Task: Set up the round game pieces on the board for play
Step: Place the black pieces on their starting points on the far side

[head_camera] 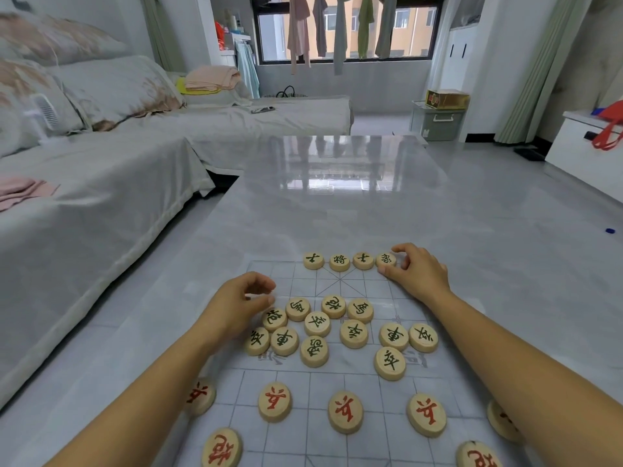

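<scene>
A clear plastic board (340, 281) with a printed grid lies on the grey table. Several round wooden pieces with black characters sit in a loose cluster (317, 323) at its middle. Several black pieces stand in a row on the far edge. My right hand (413, 271) pinches the rightmost of them, a black-character piece (386, 260). My left hand (242, 298) hovers with curled fingers just above the cluster's left side, holding nothing that I can see. Red-character pieces (345, 412) stand spaced along the near rows; both forearms partly cover the outer ones.
The glossy grey table (337, 203) stretches far beyond the board. A covered sofa (101, 183) runs along the left. A white cabinet (586, 143) stands at the right, a storage box (436, 121) further back.
</scene>
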